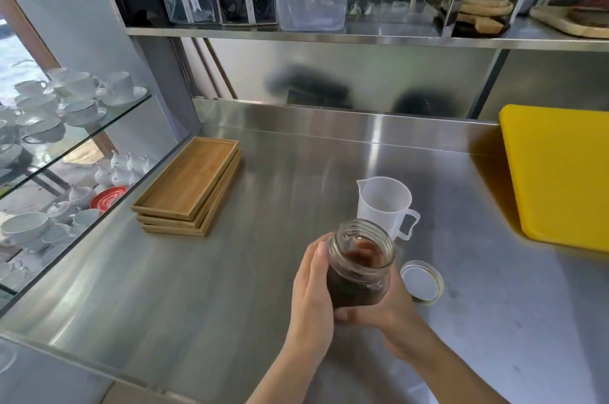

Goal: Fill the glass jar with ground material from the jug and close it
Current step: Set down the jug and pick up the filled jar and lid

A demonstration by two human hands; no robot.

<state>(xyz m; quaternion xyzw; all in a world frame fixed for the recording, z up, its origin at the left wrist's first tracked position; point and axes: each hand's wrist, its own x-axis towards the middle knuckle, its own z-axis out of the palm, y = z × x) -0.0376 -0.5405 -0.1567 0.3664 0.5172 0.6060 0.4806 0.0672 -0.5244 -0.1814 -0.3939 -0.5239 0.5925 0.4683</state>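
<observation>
A glass jar [361,263] with dark brown ground material inside is held tilted above the steel counter [230,271], its mouth open. My left hand [311,291] grips its left side. My right hand [389,314] cups it from below and the right. A translucent plastic jug [384,204] stands upright just behind the jar and looks empty. The jar's lid [421,281] lies on the counter to the right of the jar, inner side up.
A stack of wooden trays [189,186] sits at the left. A yellow cutting board [560,176] leans at the right. Glass shelves with white cups [66,106] stand at far left. A shelf above holds a plastic container [311,3].
</observation>
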